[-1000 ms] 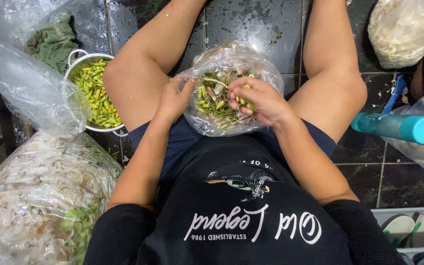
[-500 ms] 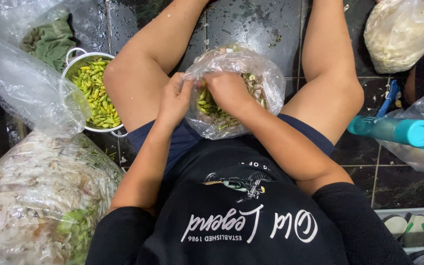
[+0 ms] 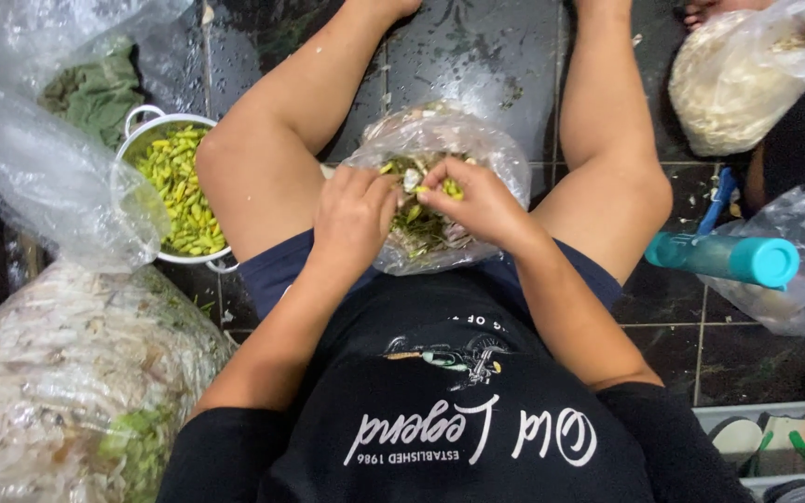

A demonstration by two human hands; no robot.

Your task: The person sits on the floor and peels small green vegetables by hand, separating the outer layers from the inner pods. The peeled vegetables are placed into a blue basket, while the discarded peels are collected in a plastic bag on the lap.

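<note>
1. The clear plastic bag (image 3: pixel 440 186) of green chillies and trimmings sits between the person's thighs, just ahead of the lap, its mouth open upward.
2. The right hand (image 3: pixel 482 203) pinches a small yellow-green chilli (image 3: pixel 451 189) at the fingertips, above the bag's mouth.
3. The left hand (image 3: pixel 354 216) curls closed beside it, fingertips meeting the same chilli; what else it grips I cannot tell.
4. Working well here likely means keeping both hands over the bag so that scraps drop inside.
5. A metal pot (image 3: pixel 168 130) of cleaned green chillies stands beside the left thigh.
6. A large bag (image 3: pixel 58 373) of husks lies nearer, and a teal-handled tool (image 3: pixel 724 257) lies by the right thigh.
</note>
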